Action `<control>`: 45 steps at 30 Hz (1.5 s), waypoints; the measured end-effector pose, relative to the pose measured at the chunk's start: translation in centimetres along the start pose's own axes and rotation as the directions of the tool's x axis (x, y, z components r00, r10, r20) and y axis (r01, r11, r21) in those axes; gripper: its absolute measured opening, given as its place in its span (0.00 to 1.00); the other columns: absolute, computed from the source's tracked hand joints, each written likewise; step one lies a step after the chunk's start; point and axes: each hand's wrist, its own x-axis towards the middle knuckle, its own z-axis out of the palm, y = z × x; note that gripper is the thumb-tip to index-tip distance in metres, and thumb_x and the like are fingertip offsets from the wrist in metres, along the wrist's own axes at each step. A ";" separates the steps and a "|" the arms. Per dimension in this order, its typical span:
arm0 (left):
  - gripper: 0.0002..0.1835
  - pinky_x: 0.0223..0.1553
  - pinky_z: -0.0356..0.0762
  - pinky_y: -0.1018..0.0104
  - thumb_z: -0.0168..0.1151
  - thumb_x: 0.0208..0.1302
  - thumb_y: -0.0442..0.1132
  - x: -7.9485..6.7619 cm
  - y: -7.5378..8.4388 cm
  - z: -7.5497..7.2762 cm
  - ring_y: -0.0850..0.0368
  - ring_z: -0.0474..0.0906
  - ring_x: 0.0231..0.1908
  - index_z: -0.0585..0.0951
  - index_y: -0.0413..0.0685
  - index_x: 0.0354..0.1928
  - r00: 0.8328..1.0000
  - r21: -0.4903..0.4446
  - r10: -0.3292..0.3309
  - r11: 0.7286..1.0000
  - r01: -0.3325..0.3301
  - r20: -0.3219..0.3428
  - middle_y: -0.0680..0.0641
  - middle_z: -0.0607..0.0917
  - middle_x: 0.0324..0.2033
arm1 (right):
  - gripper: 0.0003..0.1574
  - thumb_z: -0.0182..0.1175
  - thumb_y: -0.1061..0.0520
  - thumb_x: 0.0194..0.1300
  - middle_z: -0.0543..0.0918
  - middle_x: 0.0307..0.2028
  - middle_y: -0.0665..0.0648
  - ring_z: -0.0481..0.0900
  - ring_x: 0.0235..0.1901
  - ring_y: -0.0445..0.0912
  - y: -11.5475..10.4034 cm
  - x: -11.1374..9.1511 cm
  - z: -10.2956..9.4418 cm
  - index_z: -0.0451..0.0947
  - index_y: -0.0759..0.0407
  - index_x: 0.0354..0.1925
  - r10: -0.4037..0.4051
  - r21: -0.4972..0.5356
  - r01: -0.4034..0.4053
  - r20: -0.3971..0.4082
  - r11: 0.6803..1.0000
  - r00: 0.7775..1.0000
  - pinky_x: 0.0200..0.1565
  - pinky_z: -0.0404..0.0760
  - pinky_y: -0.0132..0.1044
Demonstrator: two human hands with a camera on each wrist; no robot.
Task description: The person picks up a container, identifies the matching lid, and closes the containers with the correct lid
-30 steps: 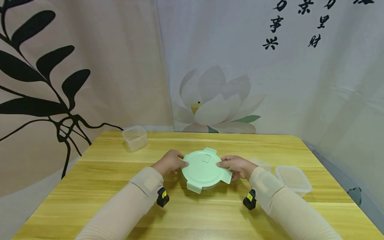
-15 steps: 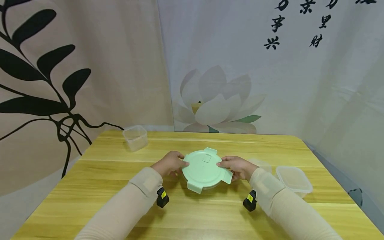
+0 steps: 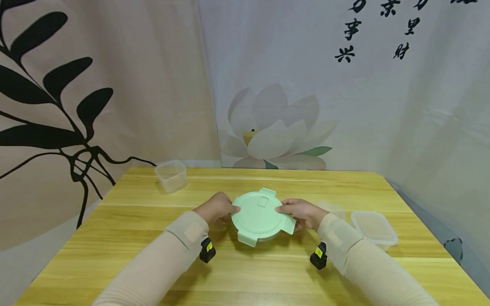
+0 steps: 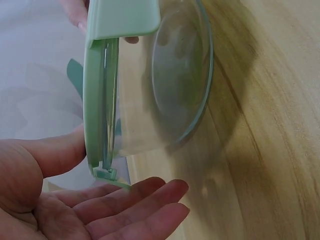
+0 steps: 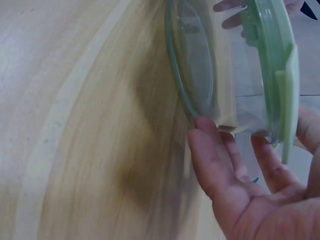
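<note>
Cream sleeves (image 3: 160, 259) at the near edge, black wrist cameras (image 3: 208, 250) below the cuffs. Yellow wood-grain desk (image 3: 264, 276), pale streaks running crosswise, soft shadows under the hands. Round food container (image 3: 258, 214) mid-desk, between the hands: clear body, mint-green lid, small square mark on top, flaps sticking out from the rim. Left hand (image 3: 218, 208) and right hand (image 3: 304, 211) grip opposite sides, thumbs on the lid edge, other fingers (image 5: 220, 160) below it. Clear rectangular tub (image 3: 374, 229) near the right sleeve, another clear piece partly hidden beside it. Square clear tub (image 3: 172, 176) at far left corner. Behind: cloth backdrop (image 3: 172, 85), black leaf print, pale lotus, black characters.
</note>
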 end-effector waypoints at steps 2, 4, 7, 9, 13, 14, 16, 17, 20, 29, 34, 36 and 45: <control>0.11 0.36 0.82 0.52 0.62 0.66 0.41 0.1 -0.1 -0.1 0.45 0.80 0.36 0.80 0.37 0.35 1.000 0.020 0.001 1.000 -0.001 0.002 0.40 0.81 0.34 | 0.27 0.57 0.50 0.69 0.81 0.37 0.56 0.80 0.29 0.46 0.0 0.1 0.0 0.69 0.61 0.61 0.000 -0.001 0.000 0.004 1.000 1.000 0.28 0.81 0.40; 0.11 0.34 0.82 0.53 0.63 0.66 0.41 0.1 -0.2 -0.2 0.45 0.80 0.37 0.80 0.38 0.33 1.000 0.025 0.003 1.000 -0.003 0.006 0.39 0.81 0.35 | 0.27 0.57 0.50 0.69 0.81 0.37 0.56 0.80 0.29 0.46 0.0 0.2 0.0 0.69 0.61 0.61 0.001 0.003 -0.001 0.004 1.000 1.000 0.29 0.81 0.40; 0.14 0.35 0.83 0.52 0.62 0.66 0.42 0.1 -0.3 -0.5 0.43 0.80 0.39 0.80 0.35 0.41 1.000 0.015 0.002 1.000 -0.003 0.023 0.39 0.81 0.40 | 0.27 0.57 0.49 0.69 0.81 0.37 0.56 0.80 0.29 0.46 -0.1 0.2 0.0 0.69 0.60 0.61 -0.001 0.005 0.001 0.007 1.000 1.000 0.29 0.81 0.40; 0.18 0.36 0.83 0.50 0.62 0.67 0.42 0.0 -0.2 -0.6 0.42 0.81 0.40 0.79 0.33 0.50 0.999 0.009 0.001 1.000 -0.001 0.036 0.38 0.81 0.43 | 0.27 0.58 0.49 0.69 0.81 0.38 0.56 0.80 0.29 0.46 -0.1 0.2 0.0 0.69 0.60 0.61 -0.004 0.009 0.004 0.007 1.000 1.000 0.29 0.81 0.40; 0.24 0.36 0.83 0.49 0.60 0.68 0.42 -0.1 -0.1 -0.9 0.40 0.82 0.40 0.74 0.31 0.58 0.998 0.016 -0.001 1.000 0.000 0.060 0.36 0.81 0.46 | 0.28 0.58 0.50 0.69 0.81 0.38 0.56 0.80 0.30 0.46 -0.2 0.2 0.0 0.69 0.60 0.62 -0.007 0.016 0.007 0.008 1.000 1.000 0.29 0.81 0.40; 0.24 0.36 0.83 0.50 0.60 0.68 0.42 -0.1 -0.1 -0.9 0.40 0.82 0.40 0.74 0.31 0.58 0.998 0.014 -0.004 1.000 0.003 0.064 0.36 0.81 0.46 | 0.27 0.58 0.50 0.69 0.81 0.38 0.56 0.79 0.30 0.46 -0.2 0.2 0.0 0.69 0.60 0.62 -0.007 0.018 0.007 0.007 1.000 1.000 0.29 0.80 0.40; 0.24 0.36 0.83 0.50 0.60 0.68 0.43 -0.1 -0.2 -0.9 0.40 0.83 0.39 0.74 0.32 0.58 0.997 0.013 -0.004 1.000 0.003 0.074 0.35 0.81 0.47 | 0.27 0.58 0.50 0.69 0.81 0.39 0.56 0.79 0.31 0.46 -0.2 0.2 0.0 0.69 0.60 0.62 -0.006 0.025 0.006 0.003 1.000 1.000 0.30 0.80 0.40; 0.24 0.36 0.83 0.50 0.59 0.68 0.43 -0.1 -0.2 -0.9 0.40 0.83 0.39 0.74 0.32 0.58 0.997 0.011 -0.004 1.000 0.003 0.078 0.35 0.81 0.47 | 0.27 0.58 0.50 0.69 0.80 0.39 0.56 0.79 0.31 0.47 -0.2 0.2 0.0 0.69 0.59 0.61 -0.006 0.028 0.006 0.000 1.000 1.000 0.30 0.80 0.40; 0.23 0.35 0.83 0.51 0.59 0.69 0.43 0.0 -0.3 -0.9 0.40 0.83 0.38 0.74 0.33 0.58 0.997 -0.002 -0.006 1.000 0.006 0.083 0.35 0.81 0.47 | 0.26 0.58 0.50 0.69 0.80 0.40 0.56 0.78 0.32 0.47 -0.2 0.1 0.0 0.70 0.59 0.61 -0.008 0.036 0.008 -0.009 0.999 1.000 0.30 0.80 0.41; 0.17 0.31 0.84 0.54 0.57 0.70 0.43 0.1 -0.6 -0.7 0.43 0.83 0.36 0.76 0.35 0.50 0.994 -0.041 0.002 0.999 0.003 0.113 0.40 0.81 0.38 | 0.27 0.59 0.51 0.68 0.79 0.41 0.56 0.78 0.33 0.46 -0.1 0.3 0.2 0.69 0.60 0.61 -0.030 0.068 0.030 -0.008 0.997 1.000 0.31 0.80 0.40; 0.16 0.31 0.84 0.52 0.57 0.70 0.42 0.1 -0.8 -0.2 0.43 0.83 0.36 0.76 0.35 0.49 0.994 -0.063 -0.001 0.998 0.008 0.108 0.40 0.80 0.38 | 0.28 0.58 0.51 0.69 0.79 0.41 0.57 0.78 0.33 0.46 0.0 0.3 0.1 0.68 0.60 0.63 -0.026 0.051 0.026 -0.002 0.998 1.000 0.31 0.80 0.40; 0.16 0.31 0.83 0.52 0.58 0.70 0.42 0.0 -0.9 0.1 0.43 0.83 0.36 0.77 0.34 0.49 0.996 -0.072 -0.003 0.997 0.010 0.094 0.41 0.80 0.39 | 0.28 0.58 0.52 0.69 0.79 0.41 0.57 0.79 0.33 0.47 0.1 0.3 0.0 0.68 0.60 0.64 -0.021 0.041 0.021 -0.002 0.999 1.000 0.31 0.80 0.40; 0.21 0.30 0.83 0.55 0.57 0.71 0.42 -0.2 -1.8 0.9 0.44 0.81 0.36 0.70 0.32 0.56 0.997 -0.200 -0.012 0.979 0.027 0.073 0.40 0.77 0.43 | 0.29 0.59 0.51 0.68 0.80 0.41 0.58 0.79 0.34 0.47 0.1 0.3 0.1 0.69 0.61 0.63 -0.030 0.008 0.030 -0.012 1.000 0.999 0.31 0.80 0.40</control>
